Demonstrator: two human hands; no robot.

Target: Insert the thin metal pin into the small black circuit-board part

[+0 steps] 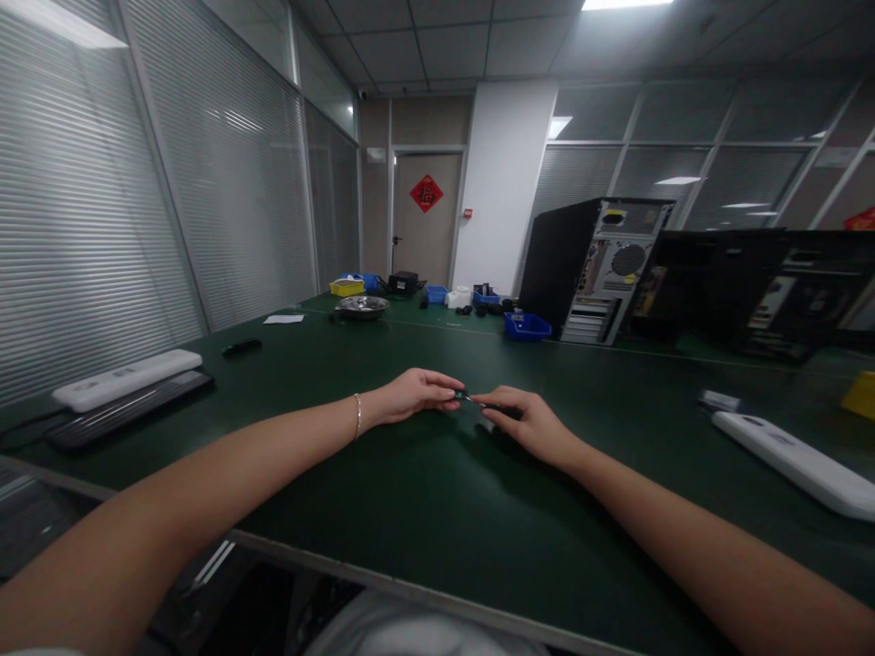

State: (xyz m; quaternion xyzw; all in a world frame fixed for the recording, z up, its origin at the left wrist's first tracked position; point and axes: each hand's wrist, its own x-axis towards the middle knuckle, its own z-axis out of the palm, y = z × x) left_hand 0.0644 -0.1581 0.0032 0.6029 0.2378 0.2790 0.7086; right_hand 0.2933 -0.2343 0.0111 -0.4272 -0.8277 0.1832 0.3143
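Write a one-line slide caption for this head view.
Left hand and right hand meet over a green table, pinching a small dark part between their fingertips.

Matt green table mat, shiny metal bowl, glossy white plastic casing, blue bins probably plastic

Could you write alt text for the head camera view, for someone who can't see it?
Two bare hands meet over a dark green table, the left hand and right hand pinching a small dark part between their fingers. A black keyboard lies at left, a white bar-shaped device at right, and open computer towers and blue bins stand behind.
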